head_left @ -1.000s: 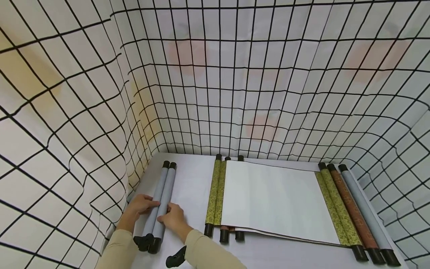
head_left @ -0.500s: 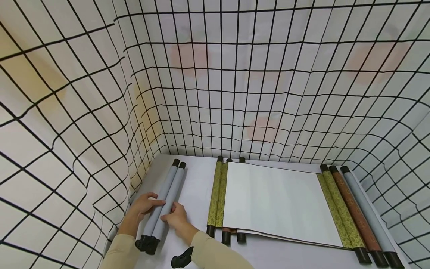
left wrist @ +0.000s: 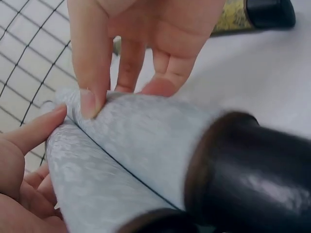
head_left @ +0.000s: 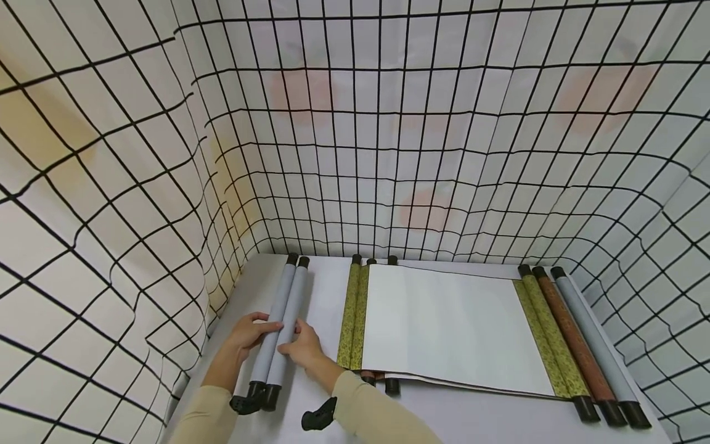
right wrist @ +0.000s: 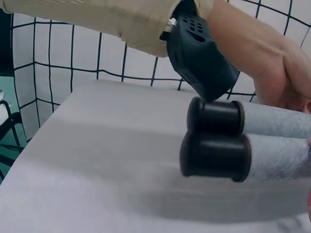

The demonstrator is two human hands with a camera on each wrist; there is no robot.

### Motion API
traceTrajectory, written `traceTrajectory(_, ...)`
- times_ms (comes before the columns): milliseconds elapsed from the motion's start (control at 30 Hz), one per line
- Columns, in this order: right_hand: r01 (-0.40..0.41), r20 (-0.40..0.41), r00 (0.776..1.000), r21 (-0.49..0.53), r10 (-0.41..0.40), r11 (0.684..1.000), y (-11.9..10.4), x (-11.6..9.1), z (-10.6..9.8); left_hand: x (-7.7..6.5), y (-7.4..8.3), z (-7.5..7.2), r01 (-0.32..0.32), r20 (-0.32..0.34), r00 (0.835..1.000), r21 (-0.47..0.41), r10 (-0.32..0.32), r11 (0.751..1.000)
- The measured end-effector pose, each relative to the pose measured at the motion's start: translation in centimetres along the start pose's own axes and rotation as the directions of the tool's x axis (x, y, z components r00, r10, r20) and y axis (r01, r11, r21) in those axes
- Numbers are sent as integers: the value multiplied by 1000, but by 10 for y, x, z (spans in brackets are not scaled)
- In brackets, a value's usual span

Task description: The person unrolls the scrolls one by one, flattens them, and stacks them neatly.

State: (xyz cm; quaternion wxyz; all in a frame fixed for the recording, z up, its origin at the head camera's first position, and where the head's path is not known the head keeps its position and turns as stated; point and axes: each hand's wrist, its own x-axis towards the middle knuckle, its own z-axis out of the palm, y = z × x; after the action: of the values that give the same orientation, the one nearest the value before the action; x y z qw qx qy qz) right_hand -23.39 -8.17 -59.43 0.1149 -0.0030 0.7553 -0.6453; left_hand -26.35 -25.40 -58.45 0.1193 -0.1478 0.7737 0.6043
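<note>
two hands [head_left: 248,333] [head_left: 306,346], two held grey rods [head_left: 294,299], three rods at right [head_left: 574,340]

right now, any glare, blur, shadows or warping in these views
Head: black grid lines bend at the sides, perhaps lens distortion; left wrist: pale highlight on one black end cap, its brown rim soft; right wrist: broad soft shadow on the white table below the gray rollers.

Soft light leaves a faint shadow on the table [right wrist: 87,189] and glare on a blurred black cap [left wrist: 272,174].
</note>
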Motion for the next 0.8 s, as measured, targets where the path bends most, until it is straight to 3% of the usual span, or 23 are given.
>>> traceTrajectory(267, 29, -27, 999, 66, -27, 997, 3, 8, -19, 3, 15, 17, -22, 6, 1000, -17, 22, 1000)
traceTrajectory(433, 5, 13, 1000, 163, -7, 987, 1, 6, -36, 2, 24, 25, -25, 22, 999, -48, 26, 999)
traceTrajectory(800, -14, 102, 995, 272, -14, 962, -7, 8, -85, -1, 49, 53, -112, 110, 985, -160, 131, 981)
